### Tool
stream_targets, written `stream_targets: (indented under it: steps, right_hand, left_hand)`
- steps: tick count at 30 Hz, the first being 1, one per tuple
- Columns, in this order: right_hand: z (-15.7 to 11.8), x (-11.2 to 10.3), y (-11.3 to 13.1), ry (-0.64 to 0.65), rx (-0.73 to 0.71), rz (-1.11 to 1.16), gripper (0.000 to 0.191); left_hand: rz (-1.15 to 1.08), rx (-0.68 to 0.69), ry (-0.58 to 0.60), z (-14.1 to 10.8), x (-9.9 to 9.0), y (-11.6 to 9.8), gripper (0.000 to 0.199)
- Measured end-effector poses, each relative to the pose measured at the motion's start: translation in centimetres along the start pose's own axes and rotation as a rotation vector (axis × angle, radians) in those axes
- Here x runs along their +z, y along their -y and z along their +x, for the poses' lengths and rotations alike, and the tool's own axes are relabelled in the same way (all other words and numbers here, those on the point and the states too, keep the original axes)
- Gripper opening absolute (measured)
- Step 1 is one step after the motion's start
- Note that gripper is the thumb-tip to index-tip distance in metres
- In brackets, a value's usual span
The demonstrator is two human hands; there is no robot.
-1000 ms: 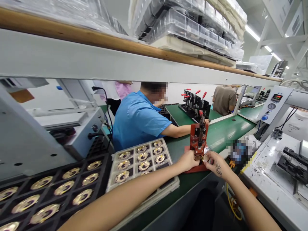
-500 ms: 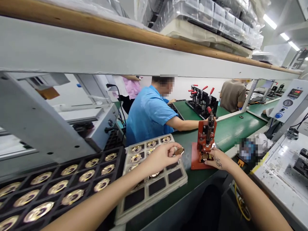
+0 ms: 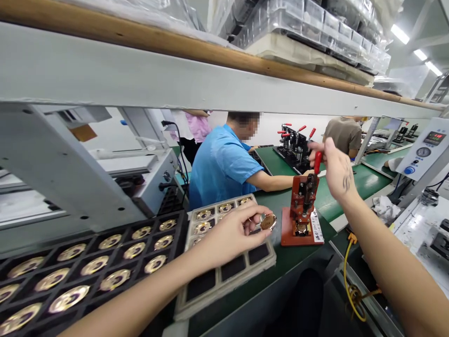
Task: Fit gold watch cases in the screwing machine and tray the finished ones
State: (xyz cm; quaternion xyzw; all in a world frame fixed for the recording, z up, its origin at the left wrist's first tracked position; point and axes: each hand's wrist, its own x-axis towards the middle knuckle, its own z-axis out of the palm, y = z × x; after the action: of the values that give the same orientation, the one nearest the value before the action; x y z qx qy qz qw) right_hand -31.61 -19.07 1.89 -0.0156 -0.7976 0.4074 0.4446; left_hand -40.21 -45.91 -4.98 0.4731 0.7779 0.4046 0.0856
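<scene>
My left hand [image 3: 242,229] is closed on a round gold watch case [image 3: 268,222], pinched between thumb and fingertips above a pale tray [image 3: 224,285]. Gold rings or cases lie in several of that tray's compartments. My right hand [image 3: 335,171] is raised at the red lever handle [image 3: 317,162] of a small red hand press [image 3: 298,199]. Its fingers are apart and loosely bent behind the handle, with the thumb up; firm contact cannot be made out. Another round metal part [image 3: 301,228] sits in the press, under its plunger.
A black tray [image 3: 121,252] of gold rings stands at left. Across the green bench [image 3: 333,199], a person in blue [image 3: 220,164] reaches an arm behind the press. Black clamp fixtures [image 3: 293,147] stand farther back. A shelf beam [image 3: 210,86] crosses overhead.
My right hand has left the part at the press base and risen to the red handle. My left hand still holds the watch case, nearly in place.
</scene>
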Motion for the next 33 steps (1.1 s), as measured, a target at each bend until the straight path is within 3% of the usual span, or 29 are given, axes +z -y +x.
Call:
stream_targets:
  steps: [3,6,10,13,16,18,20,22,25,27,31,33]
  right_hand:
    - [-6.0,-0.3,1.0,-0.039,-0.256,-0.088,0.052]
    - [-10.8,-0.3,-1.2,0.002,-0.427,-0.093,0.035]
    - [-13.4,0.4,-4.2,0.051,-0.387,-0.054,0.035]
    - [-14.4,0.2,-4.1,0.122,-0.336,-0.076,0.04]
    - [-16.1,-0.6,-2.6,0.039,-0.252,-0.141,0.041]
    - [-17.6,-1.0,-1.4,-0.037,-0.109,-0.107,0.029]
    - [-19.1,-1.1,-0.4,0.017,0.115,0.018,0.021]
    - [-20.2,-1.1,0.5,0.125,0.322,0.176,0.023]
    - [-20.9,-1.2,1.4,0.169,0.469,0.35,0.029]
    - [-21.0,-1.5,1.7,0.168,0.507,0.437,0.031]
    - [-20.9,-2.3,2.0,0.162,0.57,0.591,0.034]
    - [-21.0,-2.5,2.1,0.148,0.58,0.635,0.034]
  left_hand:
    - [0.034,0.094,-0.062,-0.9,0.0,0.2,0.03]
    - [0.014,0.135,-0.054,-1.4,0.7,-0.1,0.028]
    - [-0.028,0.148,0.023,-1.3,2.6,-1.2,0.029]
    - [-0.003,0.21,0.015,-1.2,4.1,-2.2,0.031]
    - [0.09,0.299,-0.015,-1.6,5.3,-3.0,0.028]
    - [0.158,0.358,-0.033,-2.0,6.0,-3.5,0.028]
    - [0.216,0.414,-0.056,-2.3,6.6,-4.0,0.03]
    - [0.25,0.462,-0.067,-2.5,7.2,-4.3,0.03]
    - [0.235,0.476,-0.034,-2.6,7.9,-4.9,0.03]
    - [0.143,0.418,0.03,-2.5,8.0,-5.4,0.035]
    - [-0.283,0.136,0.219,-2.1,7.6,-6.4,0.054]
    - [-0.509,-0.005,0.295,-1.9,7.4,-6.6,0.045]
